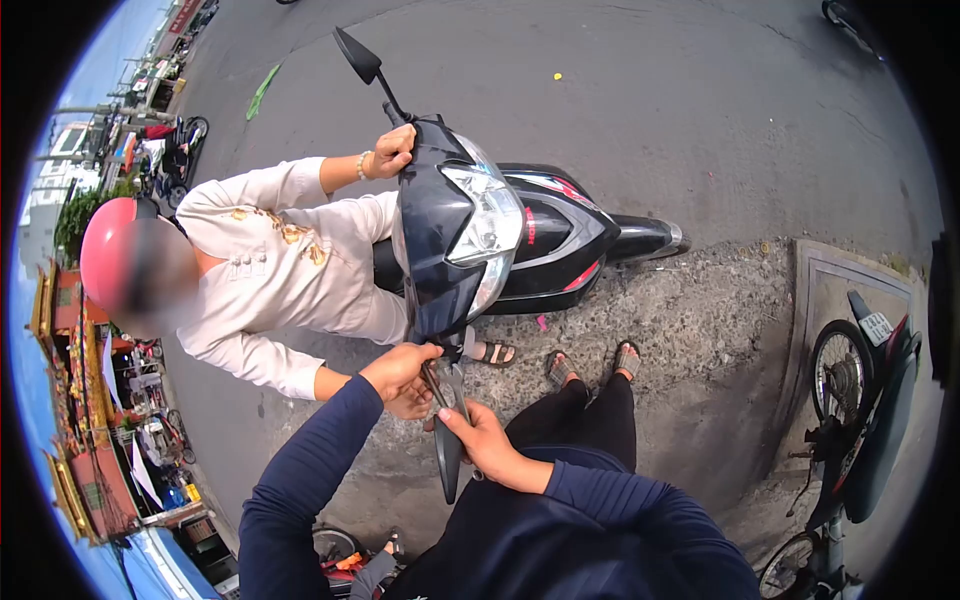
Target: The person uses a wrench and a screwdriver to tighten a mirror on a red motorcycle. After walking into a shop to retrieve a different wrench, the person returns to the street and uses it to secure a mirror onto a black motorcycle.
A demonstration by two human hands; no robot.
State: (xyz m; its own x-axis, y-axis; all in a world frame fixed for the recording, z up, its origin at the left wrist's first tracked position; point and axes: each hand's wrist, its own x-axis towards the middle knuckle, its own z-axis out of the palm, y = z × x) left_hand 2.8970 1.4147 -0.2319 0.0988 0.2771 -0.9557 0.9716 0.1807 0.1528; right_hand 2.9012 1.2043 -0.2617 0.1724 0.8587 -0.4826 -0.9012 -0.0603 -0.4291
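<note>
A black scooter (430,270) with a clear headlight faces me, and a person in a pink helmet (108,250) and beige clothes is astride it. A black side mirror (447,465) on a thin stem is at the handlebar end nearest me. My left hand (398,371) is closed at the base of that stem, fingers pinched and partly hidden. A silver wrench (457,385) runs from the stem base into my right hand (490,445), which is closed around it beside the mirror. The rider's nearer hand (412,403) is partly behind my left hand.
The scooter's other mirror (358,55) stands at the far handlebar, where the rider's other hand (393,150) rests. A parked motorbike (880,430) is at the right, by a concrete kerb (800,330). Shops and vehicles line the left.
</note>
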